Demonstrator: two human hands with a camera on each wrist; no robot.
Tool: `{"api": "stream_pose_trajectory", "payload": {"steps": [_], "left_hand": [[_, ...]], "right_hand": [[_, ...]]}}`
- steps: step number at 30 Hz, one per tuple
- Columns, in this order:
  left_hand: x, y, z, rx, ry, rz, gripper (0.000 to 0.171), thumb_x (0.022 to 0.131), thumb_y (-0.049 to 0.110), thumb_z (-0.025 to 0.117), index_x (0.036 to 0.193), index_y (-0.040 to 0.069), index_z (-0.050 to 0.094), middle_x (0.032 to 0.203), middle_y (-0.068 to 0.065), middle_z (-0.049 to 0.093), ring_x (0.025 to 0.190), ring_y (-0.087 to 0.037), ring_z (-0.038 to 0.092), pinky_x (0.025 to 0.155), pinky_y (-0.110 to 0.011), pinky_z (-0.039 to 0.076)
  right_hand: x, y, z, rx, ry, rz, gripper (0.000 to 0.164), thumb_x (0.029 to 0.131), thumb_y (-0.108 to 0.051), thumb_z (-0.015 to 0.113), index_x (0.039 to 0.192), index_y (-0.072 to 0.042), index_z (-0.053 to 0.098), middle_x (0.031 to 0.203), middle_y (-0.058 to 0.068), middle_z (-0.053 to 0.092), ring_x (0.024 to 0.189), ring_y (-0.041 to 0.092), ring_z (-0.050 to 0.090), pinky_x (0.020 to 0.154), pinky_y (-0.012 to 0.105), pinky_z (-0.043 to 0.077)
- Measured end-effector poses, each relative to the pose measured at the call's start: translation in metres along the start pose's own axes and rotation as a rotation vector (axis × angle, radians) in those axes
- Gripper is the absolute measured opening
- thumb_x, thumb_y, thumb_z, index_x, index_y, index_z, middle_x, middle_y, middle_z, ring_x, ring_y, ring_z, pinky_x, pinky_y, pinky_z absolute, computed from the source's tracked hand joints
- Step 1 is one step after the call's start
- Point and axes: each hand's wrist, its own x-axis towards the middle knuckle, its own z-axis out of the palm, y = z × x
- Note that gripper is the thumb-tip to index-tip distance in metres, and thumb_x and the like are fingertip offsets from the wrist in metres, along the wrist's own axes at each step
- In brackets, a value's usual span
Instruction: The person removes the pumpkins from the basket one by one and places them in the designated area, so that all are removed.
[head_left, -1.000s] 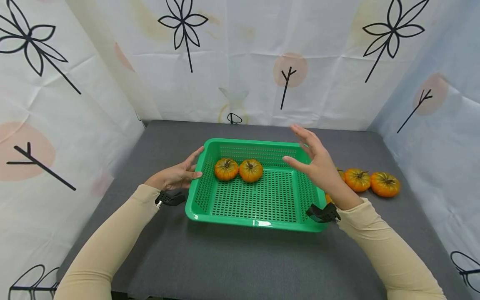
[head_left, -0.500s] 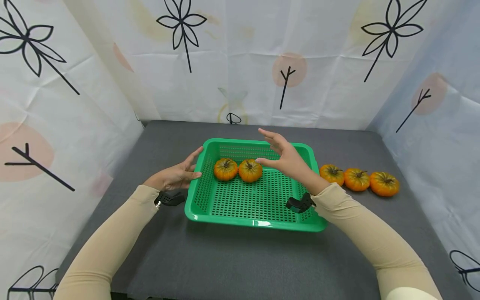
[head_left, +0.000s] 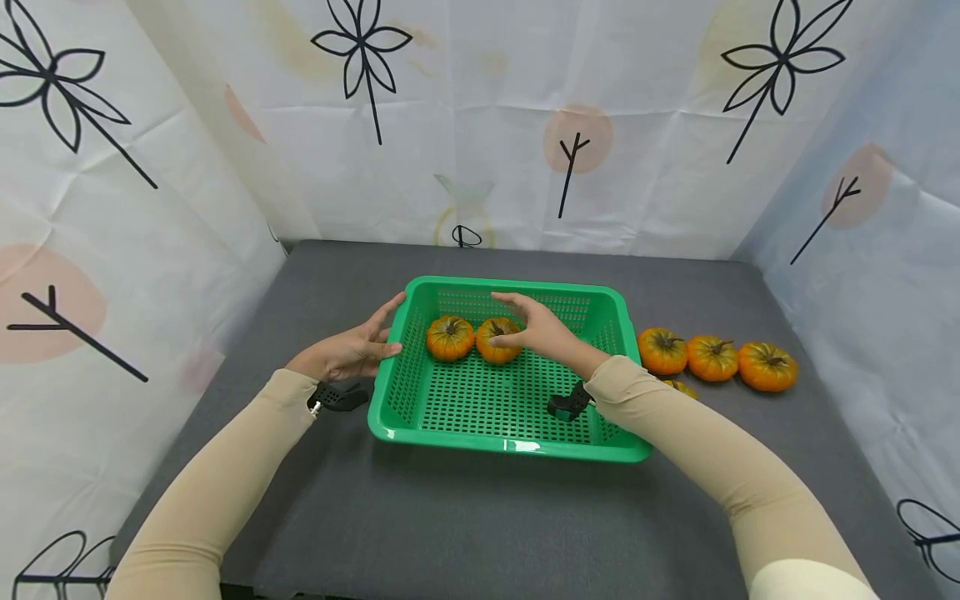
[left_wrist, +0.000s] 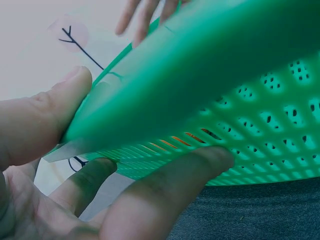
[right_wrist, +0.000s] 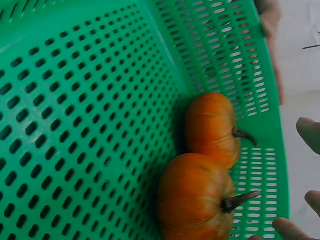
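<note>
A green plastic basket (head_left: pixel 465 446) with slotted walls sits on the grey table, two small orange pumpkins side by side toward its back left. My left hand (head_left: pixel 352 350) holds the basket's left rim; in the left wrist view the thumb (left_wrist: pixel 75 95) lies at the rim's edge and the fingers reach beneath it along the outer wall. Inside the basket, my right hand (head_left: pixel 543 333) hovers with thumb and fingers spread over the right one of the pair (head_left: pixel 497 350). Left of that is the other pumpkin (head_left: pixel 450 337). The right wrist view shows both stems past the fingertips.
Several more pumpkins (head_left: pixel 712 358) stand on the table right of the basket, one partly hidden by the right sleeve (head_left: pixel 675 425). White patterned cloth (head_left: pixel 487 150) encloses the back and sides of the grey table (head_left: pixel 450 525).
My right hand has moved left and down from above the basket's right side to the right pumpkin of the pair. The left hand and basket have stayed in place.
</note>
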Motion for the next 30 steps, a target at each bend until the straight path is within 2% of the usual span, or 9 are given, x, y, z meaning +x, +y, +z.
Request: {"api": "stream_pose_trajectory", "payload": {"steps": [11, 18, 30], "left_hand": [[0.000, 0.000, 0.000, -0.005, -0.004, 0.004, 0.098, 0.097, 0.006, 0.057, 0.149, 0.052, -0.012, 0.162, -0.014, 0.004, 0.124, -0.041, 0.053, 0.093, -0.059, 0.049], [0.001, -0.001, -0.001, -0.006, -0.003, -0.001, 0.097, 0.098, 0.005, 0.056, 0.149, 0.054, -0.011, 0.163, -0.014, 0.002, 0.125, -0.041, 0.052, 0.094, -0.059, 0.049], [0.002, -0.002, -0.001, -0.001, -0.001, 0.001, 0.096, 0.098, 0.004, 0.054, 0.149, 0.053, -0.011, 0.163, -0.014, 0.002, 0.125, -0.042, 0.052, 0.093, -0.060, 0.049]], "right_hand": [[0.014, 0.013, 0.009, -0.135, -0.025, 0.037, 0.078, 0.084, -0.022, 0.078, 0.150, -0.015, 0.038, 0.156, 0.012, 0.030, 0.142, 0.036, 0.029, 0.111, 0.055, 0.035], [0.016, 0.016, 0.011, -0.156, -0.030, 0.052, 0.074, 0.082, -0.019, 0.079, 0.147, -0.012, 0.043, 0.151, 0.015, 0.036, 0.131, 0.035, 0.043, 0.102, 0.051, 0.045], [0.017, 0.023, 0.011, -0.211, -0.047, 0.052, 0.074, 0.080, -0.015, 0.081, 0.144, -0.009, 0.046, 0.142, 0.018, 0.039, 0.121, 0.035, 0.048, 0.097, 0.047, 0.048]]}}
